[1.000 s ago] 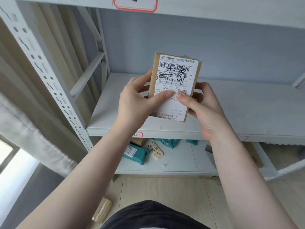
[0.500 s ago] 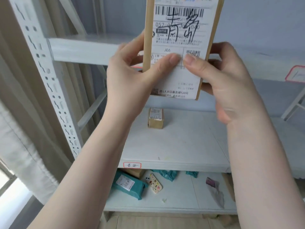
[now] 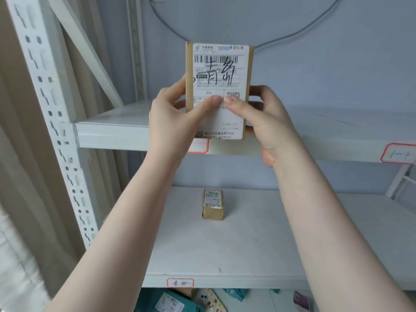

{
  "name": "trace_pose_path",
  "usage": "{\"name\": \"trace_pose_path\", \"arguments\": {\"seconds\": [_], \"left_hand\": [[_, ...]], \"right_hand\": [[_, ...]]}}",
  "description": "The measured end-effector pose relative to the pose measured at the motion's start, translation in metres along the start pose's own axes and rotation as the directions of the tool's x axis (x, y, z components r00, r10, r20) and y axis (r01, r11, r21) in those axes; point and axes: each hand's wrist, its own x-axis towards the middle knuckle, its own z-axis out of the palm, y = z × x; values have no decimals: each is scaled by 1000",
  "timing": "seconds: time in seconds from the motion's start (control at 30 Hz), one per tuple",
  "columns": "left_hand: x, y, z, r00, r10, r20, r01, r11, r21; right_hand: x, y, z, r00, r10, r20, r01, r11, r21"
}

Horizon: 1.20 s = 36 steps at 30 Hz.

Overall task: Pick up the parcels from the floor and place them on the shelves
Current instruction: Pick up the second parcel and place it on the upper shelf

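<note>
Head view: parcel (image 3: 219,91) now lower, both hands (image 3: 173,122) (image 3: 267,124) still gripping.

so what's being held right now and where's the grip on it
A labelled cardboard parcel, held upright by both hands: left hand and right hand grip its lower side edges, thumbs pressed on the label face.

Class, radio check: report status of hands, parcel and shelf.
Both hands, left and right, grip the parcel upright. Parcel raised before upper shelf. Shelf spot ahead looks clear.
</note>
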Motion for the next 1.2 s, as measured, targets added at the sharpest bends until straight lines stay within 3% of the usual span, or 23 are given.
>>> {"name": "trace_pose_path", "arguments": {"seconds": [0.37,0.57,0.77,1.2], "left_hand": [[32,-23,2,998,-60,3,60,998,17],[58,-23,2,985,-165,40,166,986,-15],[95,-24,5,923,-336,186,337,941,26],[160,-57,26,813,-562,149,511,813,278]], "right_hand": [[42,22,6,1000,16,1,-16,1000,7],[70,23,9,998,68,6,-68,997,-27],[106,19,3,984,173,36,-165,973,-158],[161,31,9,935,354,17,-337,903,-267]]}}
